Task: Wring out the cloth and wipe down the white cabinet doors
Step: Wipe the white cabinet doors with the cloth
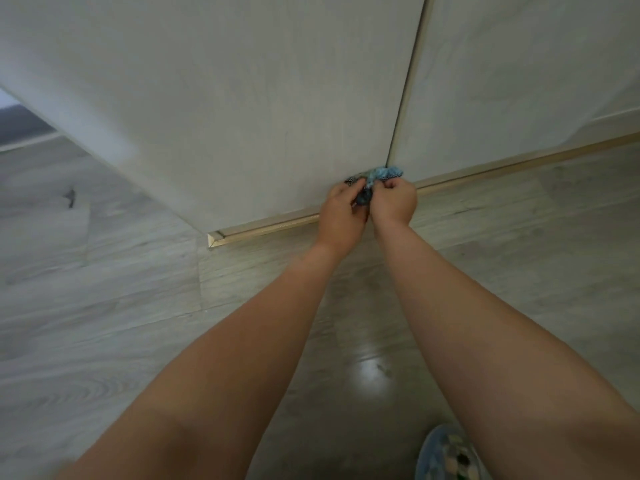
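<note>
A small blue cloth (381, 174) with a dark dotted pattern is bunched and twisted between both hands, held out in front of the white cabinet doors. My left hand (341, 213) is closed around its left end and my right hand (394, 202) around its right end, the two fists almost touching. The left white cabinet door (242, 98) and the right white cabinet door (519, 81) fill the upper view, split by a thin vertical gap. Most of the cloth is hidden inside the fists.
A pale metal trim strip (263, 230) runs along the cabinet's bottom edge down to the grey wood-look floor (121, 289). A blue patterned slipper (450, 455) shows at the bottom right. A dark mark (70, 196) lies on the floor at left.
</note>
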Demonstrator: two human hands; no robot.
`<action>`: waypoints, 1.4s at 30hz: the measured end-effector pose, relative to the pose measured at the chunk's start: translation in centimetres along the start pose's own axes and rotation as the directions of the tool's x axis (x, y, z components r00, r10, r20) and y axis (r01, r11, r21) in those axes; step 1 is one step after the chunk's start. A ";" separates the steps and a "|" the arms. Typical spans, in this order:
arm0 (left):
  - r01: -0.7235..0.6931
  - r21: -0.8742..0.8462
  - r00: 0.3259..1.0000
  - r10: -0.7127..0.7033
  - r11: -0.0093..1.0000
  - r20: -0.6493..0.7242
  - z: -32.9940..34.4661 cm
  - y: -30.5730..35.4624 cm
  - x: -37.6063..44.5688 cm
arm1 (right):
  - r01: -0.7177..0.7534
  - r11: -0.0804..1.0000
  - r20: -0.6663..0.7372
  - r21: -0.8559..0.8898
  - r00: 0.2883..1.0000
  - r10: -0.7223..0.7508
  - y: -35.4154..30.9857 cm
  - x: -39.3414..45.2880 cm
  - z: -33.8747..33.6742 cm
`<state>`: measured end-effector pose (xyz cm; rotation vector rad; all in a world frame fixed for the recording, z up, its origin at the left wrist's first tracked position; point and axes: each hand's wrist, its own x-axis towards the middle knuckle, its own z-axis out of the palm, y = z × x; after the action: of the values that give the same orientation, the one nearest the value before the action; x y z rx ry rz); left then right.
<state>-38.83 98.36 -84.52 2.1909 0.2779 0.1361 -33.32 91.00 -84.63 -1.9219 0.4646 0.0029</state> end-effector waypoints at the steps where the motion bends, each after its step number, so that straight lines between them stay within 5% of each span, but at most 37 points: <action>1: 0.013 -0.021 0.999 -0.012 1.000 0.032 0.0 -0.1 -0.2 | -0.033 0.999 0.009 0.022 0.999 0.032 0.2 -0.1 0.2; 5: 0.084 -0.038 0.993 -0.080 0.996 0.091 -1.3 -0.7 -0.5 | -0.123 0.990 0.106 0.065 0.988 0.116 0.3 -1.2 1.4; 7: 0.121 -0.138 0.991 -0.128 0.983 -0.041 -2.5 -1.4 -0.5 | -0.117 0.991 0.121 0.070 0.987 0.108 -0.6 -2.6 2.3; 10: 0.201 -0.209 0.914 -0.260 0.957 -0.311 -5.6 -2.9 -1.3 | -0.069 0.993 0.188 0.092 0.981 0.051 -1.9 -5.5 4.6; 17: 0.371 -0.290 0.725 -0.470 0.882 -0.503 -13.1 -9.2 -4.8 | -0.101 0.994 0.504 0.050 0.862 0.063 -3.6 -12.8 11.9; 21: 0.366 -0.193 0.836 -0.413 0.910 -0.361 -10.1 -7.4 -3.5 | -0.154 0.988 0.405 0.028 0.905 0.130 -2.0 -10.5 9.4; 24: 0.268 -0.169 0.937 -0.298 0.948 -0.184 -4.7 -3.7 -1.1 | -0.190 0.977 0.157 0.092 0.972 0.174 -0.1 -5.4 5.2; 28: 0.173 -0.257 0.978 -0.197 0.951 -0.070 0.1 1.0 0.7 | -0.135 0.984 -0.092 0.118 0.985 0.146 0.2 -0.3 1.1; 30: 0.190 -0.270 0.976 -0.212 0.944 -0.054 0.4 0.7 1.0 | -0.158 0.975 -0.092 0.154 0.981 0.173 0.0 0.1 1.0; 36: 0.328 -0.165 0.936 -0.343 0.930 -0.074 -3.8 -3.9 0.3 | -0.174 0.984 0.205 0.043 0.965 0.161 1.2 -2.2 4.3; 42: 0.357 -0.060 0.929 -0.361 0.932 -0.078 -7.9 -0.3 0.0 | -0.327 0.917 0.217 0.231 0.936 0.279 -1.9 -6.0 1.4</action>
<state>-40.42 104.70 -80.09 2.0538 0.7133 0.0331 -37.90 94.74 -82.14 -1.5556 0.6061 0.3024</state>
